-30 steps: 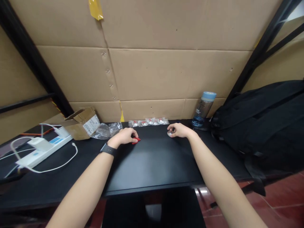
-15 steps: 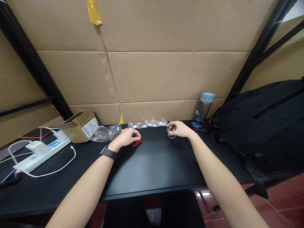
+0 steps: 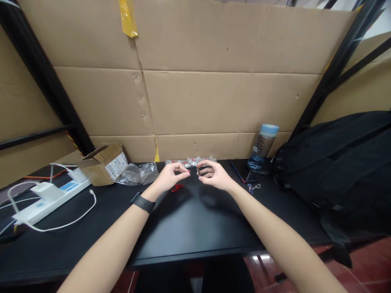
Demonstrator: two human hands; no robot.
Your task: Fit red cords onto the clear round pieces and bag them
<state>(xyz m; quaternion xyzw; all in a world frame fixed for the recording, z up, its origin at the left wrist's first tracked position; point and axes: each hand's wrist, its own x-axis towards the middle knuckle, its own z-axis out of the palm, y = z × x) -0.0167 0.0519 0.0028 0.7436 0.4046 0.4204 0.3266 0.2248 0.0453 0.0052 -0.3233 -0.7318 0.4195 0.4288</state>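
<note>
My left hand [image 3: 171, 177], with a dark watch band on its wrist, is closed in a pinch above the table. A bit of red string [image 3: 189, 172] shows at its fingertips. Below that hand a small bundle of red string [image 3: 177, 187] lies on the black tabletop. Facing it, my right hand [image 3: 215, 176] pinches a small round clear disc [image 3: 198, 172], seen nearly edge-on. A narrow gap separates the two hands. Behind them is a row of small clear packets [image 3: 193, 162] with red bits inside, partly covered by my fingers.
On the right are a keychain [image 3: 252, 188], a dark pen-like stick [image 3: 238, 172], a water bottle [image 3: 262, 147] and a black backpack [image 3: 342, 162]. An opened cardboard box [image 3: 102, 165], crumpled plastic bags [image 3: 134, 174] and a white power strip [image 3: 51, 201] with cables stand left.
My right hand has moved left with the disc, uncovering the keychain and stick. My left hand has shifted slightly right, off the red string bundle on the table. The view has tilted up slightly.
</note>
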